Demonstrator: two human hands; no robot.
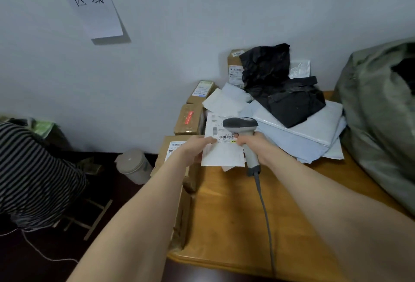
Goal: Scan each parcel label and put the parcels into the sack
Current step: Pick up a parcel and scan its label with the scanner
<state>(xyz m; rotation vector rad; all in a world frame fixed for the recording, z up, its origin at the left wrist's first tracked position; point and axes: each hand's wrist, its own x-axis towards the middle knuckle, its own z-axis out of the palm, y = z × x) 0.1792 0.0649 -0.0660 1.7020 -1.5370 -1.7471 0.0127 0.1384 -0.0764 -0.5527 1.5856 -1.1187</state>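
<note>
Holding parcel (221, 151) between hands, scanner (241, 125) above.

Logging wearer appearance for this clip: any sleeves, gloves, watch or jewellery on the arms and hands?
The left forearm and right forearm are bare up to the frame edge, with no sleeves in view. The left hand and right hand are ungloved. No watch, bracelet, ring or marking shows on the wrists or visible fingers.

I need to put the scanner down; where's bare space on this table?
Bare table nearest you, between the cardboard box at its left edge and the scanner cable. The far end is crowded with white mailers and black bags.
</note>
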